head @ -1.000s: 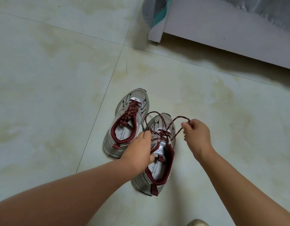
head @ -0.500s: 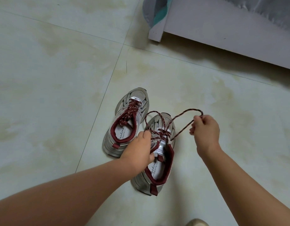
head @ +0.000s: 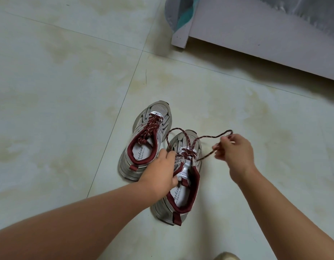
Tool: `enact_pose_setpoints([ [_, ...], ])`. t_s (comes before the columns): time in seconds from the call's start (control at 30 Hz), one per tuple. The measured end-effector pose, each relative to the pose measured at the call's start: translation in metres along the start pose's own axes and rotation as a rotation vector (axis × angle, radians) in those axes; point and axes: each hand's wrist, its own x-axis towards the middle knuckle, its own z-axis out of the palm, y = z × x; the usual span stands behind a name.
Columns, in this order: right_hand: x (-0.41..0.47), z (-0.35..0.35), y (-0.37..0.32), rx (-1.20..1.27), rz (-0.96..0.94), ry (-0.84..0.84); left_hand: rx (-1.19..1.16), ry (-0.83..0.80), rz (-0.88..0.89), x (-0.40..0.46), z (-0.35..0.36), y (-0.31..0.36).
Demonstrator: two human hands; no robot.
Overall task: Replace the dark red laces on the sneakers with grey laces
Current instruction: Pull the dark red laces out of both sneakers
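The left sneaker's insole [head: 141,154] reads "ashion Sports", its first letter hidden by the collar. The right sneaker's insole [head: 178,196] shows the same words, partly covered. The right sneaker's tongue label [head: 183,174] carries small upside-down lettering, not clearly legible.

Pale tiled floor [head: 68,91] carries 2 sneakers: one [head: 149,136] beside other [head: 183,184]; white furniture base [head: 256,44] beyond.

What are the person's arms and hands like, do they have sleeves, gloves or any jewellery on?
Both forearms are bare as far as the picture shows: no sleeves in view. The left hand and right hand have no gloves, and no rings, watch or bracelets show on the sides facing the camera. The fingernails are too small or hidden to judge.
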Motion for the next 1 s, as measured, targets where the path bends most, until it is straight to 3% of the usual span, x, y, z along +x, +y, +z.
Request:
enact_pose_setpoints([
  [0.13,0.017,-0.019,-0.004,-0.111,-0.042,0.172,0.047,0.043,0.032,-0.003,-0.001,0.002],
  [0.3,0.004,-0.011,0.004,-0.862,-0.123,0.003,0.157,0.075,0.073,-0.004,-0.002,0.005],
  [0.5,-0.014,0.031,0.013,-1.096,-0.637,-0.325,0.223,0.028,0.042,-0.006,-0.002,0.005],
  [0.73,-0.009,0.044,0.01,-1.385,-0.955,-0.437,0.162,-0.006,0.013,-0.003,0.002,0.003],
  [0.83,-0.01,0.048,0.013,-1.308,-0.852,-0.441,0.135,-0.027,0.0,-0.002,0.002,0.003],
  [0.9,-0.005,0.048,0.014,-1.243,-0.652,-0.334,0.121,-0.041,0.0,-0.003,0.001,0.004],
  [1.0,0.007,0.039,0.016,-0.913,-0.326,-0.189,0.103,-0.054,-0.003,-0.002,-0.001,0.005],
])
